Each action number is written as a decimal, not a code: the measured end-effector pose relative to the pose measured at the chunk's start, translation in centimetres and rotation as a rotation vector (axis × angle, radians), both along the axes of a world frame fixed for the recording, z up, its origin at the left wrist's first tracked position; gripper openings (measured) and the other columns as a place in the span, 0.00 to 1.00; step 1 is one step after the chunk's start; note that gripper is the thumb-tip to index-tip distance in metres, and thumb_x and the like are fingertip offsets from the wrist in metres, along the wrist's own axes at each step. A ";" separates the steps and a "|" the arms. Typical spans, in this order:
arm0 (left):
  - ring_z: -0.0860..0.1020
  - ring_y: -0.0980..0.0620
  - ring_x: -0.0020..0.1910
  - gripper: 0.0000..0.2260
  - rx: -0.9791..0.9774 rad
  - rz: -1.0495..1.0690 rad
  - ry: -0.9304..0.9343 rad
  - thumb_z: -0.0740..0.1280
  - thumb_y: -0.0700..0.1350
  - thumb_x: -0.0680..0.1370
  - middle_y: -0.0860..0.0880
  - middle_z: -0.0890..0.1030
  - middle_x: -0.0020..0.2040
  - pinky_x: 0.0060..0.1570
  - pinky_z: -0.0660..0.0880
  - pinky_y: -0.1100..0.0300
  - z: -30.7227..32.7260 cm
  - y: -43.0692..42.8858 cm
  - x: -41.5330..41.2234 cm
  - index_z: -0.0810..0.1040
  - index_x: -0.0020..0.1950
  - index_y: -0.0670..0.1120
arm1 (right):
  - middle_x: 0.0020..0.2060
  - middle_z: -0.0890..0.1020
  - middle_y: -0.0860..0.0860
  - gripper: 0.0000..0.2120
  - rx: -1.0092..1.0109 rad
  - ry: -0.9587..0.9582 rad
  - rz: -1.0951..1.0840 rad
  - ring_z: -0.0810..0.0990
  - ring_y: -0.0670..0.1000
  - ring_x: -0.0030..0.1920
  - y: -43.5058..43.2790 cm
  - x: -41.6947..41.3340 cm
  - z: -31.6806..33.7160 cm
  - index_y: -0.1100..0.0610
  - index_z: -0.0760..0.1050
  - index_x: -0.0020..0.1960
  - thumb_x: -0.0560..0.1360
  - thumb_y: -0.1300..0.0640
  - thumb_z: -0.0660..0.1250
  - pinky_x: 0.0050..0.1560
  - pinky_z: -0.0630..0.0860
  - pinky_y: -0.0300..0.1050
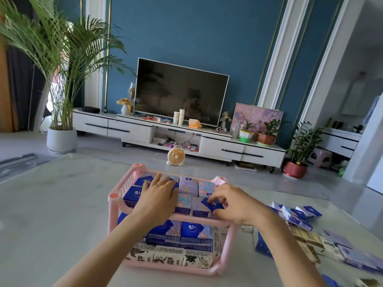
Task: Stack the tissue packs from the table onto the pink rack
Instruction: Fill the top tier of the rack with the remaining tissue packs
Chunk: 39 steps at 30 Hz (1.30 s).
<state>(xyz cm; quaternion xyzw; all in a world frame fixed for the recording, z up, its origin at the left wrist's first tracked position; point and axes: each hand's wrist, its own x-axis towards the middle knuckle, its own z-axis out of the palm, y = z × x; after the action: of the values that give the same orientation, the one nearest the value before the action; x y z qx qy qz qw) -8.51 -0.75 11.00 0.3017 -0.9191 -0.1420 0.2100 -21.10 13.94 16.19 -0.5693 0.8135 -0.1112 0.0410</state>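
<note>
1. While the left hand (158, 195) lies flat with straight, spread fingers pressing down on the top-tier packs (187, 185), the right hand (234, 204) curls its fingers over 1 dark blue tissue pack (213, 206). Its fingertips are on the pack's top face and its thumb is at the near edge, pinching it.
2. That pack lies face up at the near right corner of the pink rack (114, 196), on the upper of its 2 tiers. The fingers cover too much of it to tell which way its long axis runs.
3. Just beyond the right fingertips, 2 lavender packs lie flat side by side, and their long axes appear to run away from the person.
4. Below both wrists, the lower-tier packs (194, 229) are blue ones stacked on cream ones.
5. Right of the right thumb and well apart from it, loose packs (300, 221) lie scattered at mixed angles on the table (51, 204).
</note>
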 end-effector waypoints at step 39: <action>0.45 0.45 0.76 0.20 -0.247 -0.034 -0.489 0.47 0.50 0.82 0.49 0.48 0.77 0.73 0.48 0.43 0.3 -2.9 0.1 0.53 0.75 0.53 | 0.76 0.47 0.49 0.29 0.050 0.002 -0.137 0.44 0.50 0.76 -8.5 0.2 -4.0 0.50 0.47 0.76 0.79 0.39 0.41 0.73 0.41 0.53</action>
<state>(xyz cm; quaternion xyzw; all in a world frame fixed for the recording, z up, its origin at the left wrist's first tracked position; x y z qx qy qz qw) -8.45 -3.65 11.26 0.2839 -0.9577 0.0448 0.0147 -20.92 5.40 12.18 -0.5111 0.8532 -0.0928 0.0468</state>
